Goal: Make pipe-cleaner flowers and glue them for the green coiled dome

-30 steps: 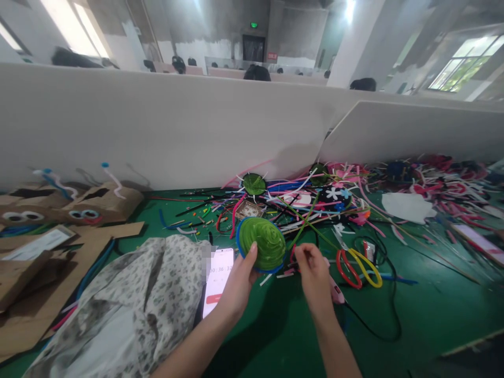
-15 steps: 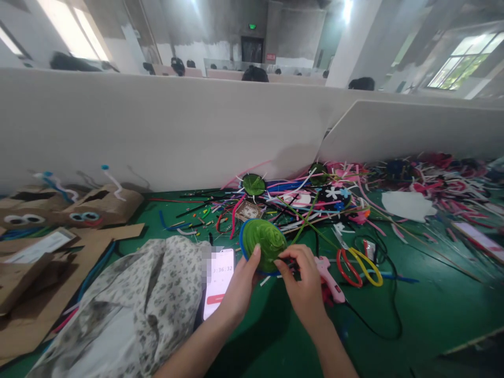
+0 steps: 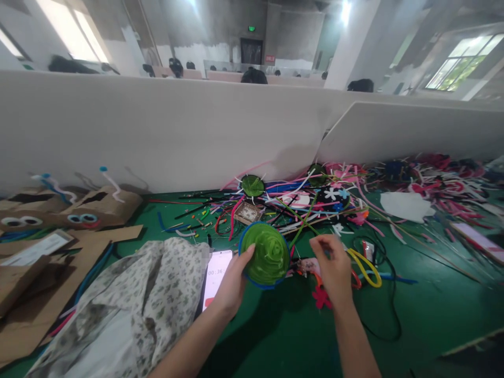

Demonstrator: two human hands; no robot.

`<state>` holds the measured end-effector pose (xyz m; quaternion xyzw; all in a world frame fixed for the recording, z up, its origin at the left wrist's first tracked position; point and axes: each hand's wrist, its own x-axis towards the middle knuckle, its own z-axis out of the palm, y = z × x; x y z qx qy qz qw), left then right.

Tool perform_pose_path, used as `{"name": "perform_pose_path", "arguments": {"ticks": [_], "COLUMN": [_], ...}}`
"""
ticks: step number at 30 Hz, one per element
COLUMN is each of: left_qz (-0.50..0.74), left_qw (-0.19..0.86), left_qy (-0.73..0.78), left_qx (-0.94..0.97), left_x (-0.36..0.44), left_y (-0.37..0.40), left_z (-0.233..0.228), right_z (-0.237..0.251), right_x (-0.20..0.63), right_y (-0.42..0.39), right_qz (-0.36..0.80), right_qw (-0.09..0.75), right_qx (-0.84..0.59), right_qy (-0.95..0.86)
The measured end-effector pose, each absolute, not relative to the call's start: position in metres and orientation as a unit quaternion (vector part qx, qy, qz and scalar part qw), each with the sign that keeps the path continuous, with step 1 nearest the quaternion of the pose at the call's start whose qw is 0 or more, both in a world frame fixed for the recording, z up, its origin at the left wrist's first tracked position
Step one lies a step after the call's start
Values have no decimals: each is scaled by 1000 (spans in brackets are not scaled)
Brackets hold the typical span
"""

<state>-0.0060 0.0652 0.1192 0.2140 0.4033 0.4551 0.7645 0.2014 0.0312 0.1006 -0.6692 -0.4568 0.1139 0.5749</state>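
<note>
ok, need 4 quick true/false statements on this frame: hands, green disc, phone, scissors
1. The left hand holds the green disc. True.
2. The right hand grips the disc. False: it is apart from it, over the clutter beside the scissors.
3. The phone lies on the table with its screen lit. True.
4. The scissors lie left of the disc. False: they lie to its right.

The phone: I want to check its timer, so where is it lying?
In the head view, the phone lies screen-up on the green table, left of centre, between the floral cloth and the left hand.
</note>
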Motion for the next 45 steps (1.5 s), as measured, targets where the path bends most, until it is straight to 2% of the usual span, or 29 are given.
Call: {"name": "perform_pose_path", "arguments": {"ticks": [6, 12, 23, 33, 38, 45], "left_qz": [421, 434, 433, 433, 440, 375], "left_qw": [787, 799, 799, 800, 758, 670], "left_qy": [415, 388, 391, 374, 398, 422], "left_qx": [177, 151, 149, 181, 271, 482], "left_x": [-4, -4, -3, -8, -11, -9], "left_y": [66, 65, 64, 64, 66, 62], "left_z": [118, 123, 122, 123, 117, 116], "right_z": [111, 107, 89, 73, 78, 113], "right_x": [180, 183, 168, 187, 198, 150], "right_y": [30, 27, 28, 33, 28, 15], "right_qz": [321, 364, 211, 24, -2, 19], "right_qw": [551, 558, 630, 560, 549, 550], "right_qx": [-584, -553, -567, -680, -696, -603], "right_qy": [-502, -501, -486, -473, -463, -578]}}
